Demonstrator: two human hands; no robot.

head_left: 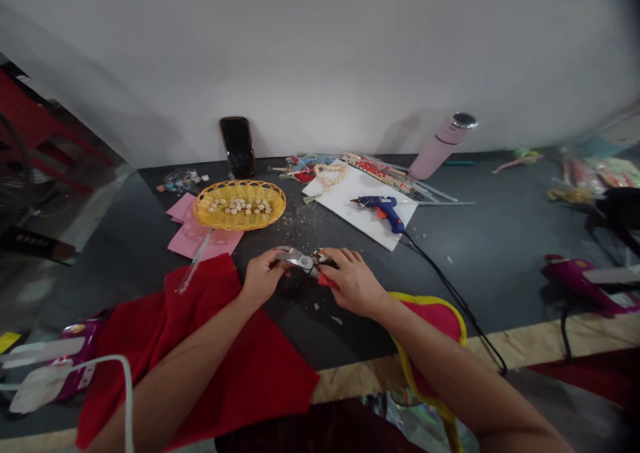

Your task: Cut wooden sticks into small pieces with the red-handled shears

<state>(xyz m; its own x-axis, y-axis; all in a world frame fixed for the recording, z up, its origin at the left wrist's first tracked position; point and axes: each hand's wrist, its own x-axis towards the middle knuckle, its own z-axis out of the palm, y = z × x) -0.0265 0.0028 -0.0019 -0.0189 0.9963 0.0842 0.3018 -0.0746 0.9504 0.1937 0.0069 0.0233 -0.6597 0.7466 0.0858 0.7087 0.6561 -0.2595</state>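
Note:
Both of my hands meet over the dark table (490, 253), a little in front of the yellow basket (239, 221). My left hand (261, 278) is closed on the metal end of a plier-like tool (299, 260). My right hand (354, 281) is closed on the tool's red handle (327, 281) and on a small dark piece at its jaws that I cannot make out. Pale crumbs lie scattered on the table around and under the hands. A red cloth (220, 346) lies under my left forearm.
The basket holds several pale beads. A blue glue gun (383, 208) lies on a white sheet (350, 196), its black cord (450, 293) running to the front edge. A phone (237, 146) leans on the wall; a pink bottle (440, 147) lies tilted. Purple glue guns (580, 281) sit right and left.

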